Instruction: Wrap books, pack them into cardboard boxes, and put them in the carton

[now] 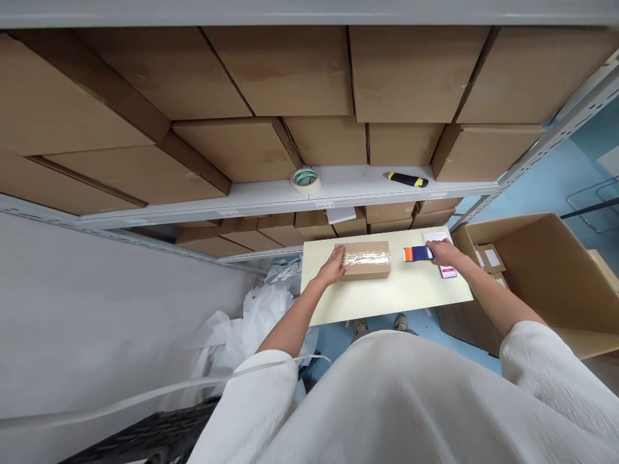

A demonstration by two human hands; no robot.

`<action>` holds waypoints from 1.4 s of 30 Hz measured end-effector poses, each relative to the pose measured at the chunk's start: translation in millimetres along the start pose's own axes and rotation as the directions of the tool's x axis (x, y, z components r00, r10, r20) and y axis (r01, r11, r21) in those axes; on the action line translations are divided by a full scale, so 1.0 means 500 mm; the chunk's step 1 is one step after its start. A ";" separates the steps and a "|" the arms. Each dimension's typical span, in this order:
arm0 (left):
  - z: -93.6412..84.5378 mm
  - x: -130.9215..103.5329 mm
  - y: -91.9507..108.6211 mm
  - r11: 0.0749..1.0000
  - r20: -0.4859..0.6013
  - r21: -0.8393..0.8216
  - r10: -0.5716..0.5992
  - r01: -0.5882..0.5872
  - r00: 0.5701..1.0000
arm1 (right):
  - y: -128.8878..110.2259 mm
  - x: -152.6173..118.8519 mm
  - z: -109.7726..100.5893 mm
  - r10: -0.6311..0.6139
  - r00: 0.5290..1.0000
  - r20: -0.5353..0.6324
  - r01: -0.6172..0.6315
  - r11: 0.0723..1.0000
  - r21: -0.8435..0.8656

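Observation:
A cardboard box [365,273] with shiny clear tape along its top lies on the pale yellow board [338,306]. At the box's left end, my left hand [333,265] is closed round the edge. To the right, my right hand [442,252] grips a dark blue and orange handheld tool [416,254], whose orange end points toward the box across a gap. Under and beside my right hand lie a white paper pad [434,237] and a phone [448,272] with a pink and white screen.
Stacked cartons [416,74] fill the shelf ahead. A tape roll [305,181] and a yellow-black cutter [406,179] lie on the shelf edge. A large open carton [546,270] stands at right. White wrapping [261,316] heaps at lower left, near a pale strap [193,385].

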State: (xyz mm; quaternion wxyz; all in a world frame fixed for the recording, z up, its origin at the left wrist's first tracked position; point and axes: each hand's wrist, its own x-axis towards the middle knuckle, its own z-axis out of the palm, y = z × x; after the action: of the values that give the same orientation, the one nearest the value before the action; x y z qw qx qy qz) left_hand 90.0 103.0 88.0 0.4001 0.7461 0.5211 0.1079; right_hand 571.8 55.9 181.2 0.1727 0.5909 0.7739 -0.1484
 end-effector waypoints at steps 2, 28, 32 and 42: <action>0.000 0.000 -0.001 1.000 0.015 0.026 0.003 -0.003 1.000 | -0.025 0.016 0.002 0.024 0.999 0.036 -0.022 0.999 -0.041; 0.013 -0.003 -0.001 0.998 0.007 0.011 0.058 -0.058 0.998 | -0.193 0.161 0.012 0.223 0.939 0.261 -0.249 0.966 0.067; 0.011 -0.003 -0.003 0.998 0.008 0.015 0.064 -0.064 0.998 | -0.123 0.101 0.051 0.256 0.885 0.389 -0.418 0.805 0.421; 0.008 -0.004 -0.005 0.996 0.012 0.041 0.074 -0.074 0.997 | -0.077 0.003 0.193 0.418 0.878 0.233 -0.389 0.339 0.857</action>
State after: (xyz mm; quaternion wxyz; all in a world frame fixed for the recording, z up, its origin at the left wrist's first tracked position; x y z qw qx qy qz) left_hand 89.7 99.8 84.0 0.3828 0.7737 0.4932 0.1080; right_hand 543.3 5.6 95.0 -0.1399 0.7660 0.4127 -0.4726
